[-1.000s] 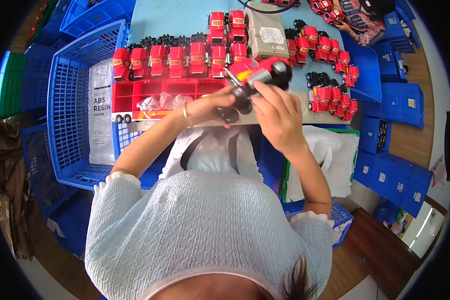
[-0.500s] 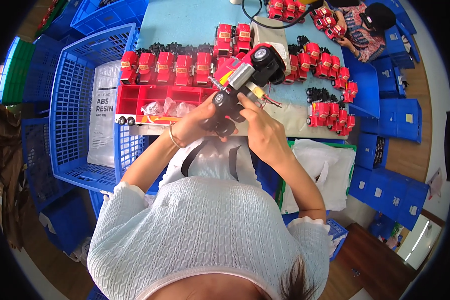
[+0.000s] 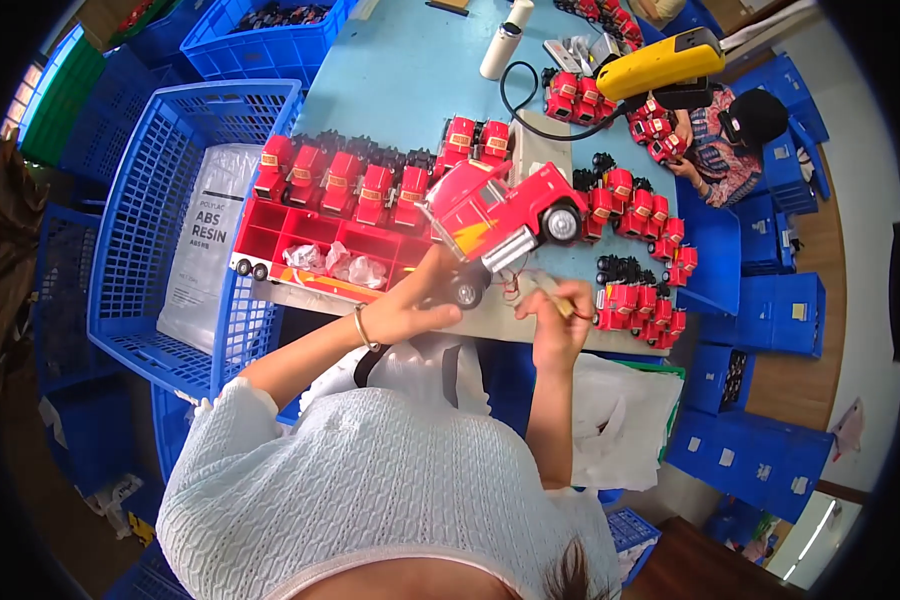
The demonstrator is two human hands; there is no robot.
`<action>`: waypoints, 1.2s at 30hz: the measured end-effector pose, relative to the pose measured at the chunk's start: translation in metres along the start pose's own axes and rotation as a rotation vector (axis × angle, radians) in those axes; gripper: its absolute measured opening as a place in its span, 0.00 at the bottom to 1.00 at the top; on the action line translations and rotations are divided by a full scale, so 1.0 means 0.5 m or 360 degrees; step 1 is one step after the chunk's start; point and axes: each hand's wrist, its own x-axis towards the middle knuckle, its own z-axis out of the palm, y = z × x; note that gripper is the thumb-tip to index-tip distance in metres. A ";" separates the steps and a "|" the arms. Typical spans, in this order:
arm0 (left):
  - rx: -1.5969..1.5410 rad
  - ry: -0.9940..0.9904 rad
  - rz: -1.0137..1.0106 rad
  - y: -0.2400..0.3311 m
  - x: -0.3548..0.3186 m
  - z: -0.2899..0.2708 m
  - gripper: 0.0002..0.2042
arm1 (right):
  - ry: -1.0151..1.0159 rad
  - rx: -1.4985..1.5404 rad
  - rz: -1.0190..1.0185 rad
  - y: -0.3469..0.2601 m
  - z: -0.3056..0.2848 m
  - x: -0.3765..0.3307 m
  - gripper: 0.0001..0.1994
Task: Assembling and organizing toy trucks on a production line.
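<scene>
My left hand (image 3: 411, 306) grips a red toy truck cab (image 3: 490, 212) by its rear, near a black wheel. The cab is tilted, its yellow-marked side and silver tank facing up. My right hand (image 3: 558, 335) is closed on a small yellowish part (image 3: 564, 305), blurred by motion, just right of the cab. Thin red wires (image 3: 511, 288) show between the cab and my right hand. Behind my left hand lies a red toy trailer (image 3: 300, 226) with open compartments, some with crumpled clear plastic. A row of red truck cabs (image 3: 339, 180) stands behind it.
More cabs (image 3: 625, 300) stand in groups at the right. A yellow tool (image 3: 662, 66) with a black cable and a white bottle (image 3: 500, 50) are farther back. A blue crate (image 3: 120, 260) holding a white sack stands left. A co-worker (image 3: 720, 140) handles red cabs at the far right.
The cab has turned from showing its underside to showing its red side. My right hand has moved away from it, down and to the right, with the yellowish part. The view has shifted too.
</scene>
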 end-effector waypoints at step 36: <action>0.2084 0.0567 -0.1206 -0.207 0.670 -0.488 0.46 | 0.1555 -0.2328 0.0645 0.061 -0.650 -0.168 0.25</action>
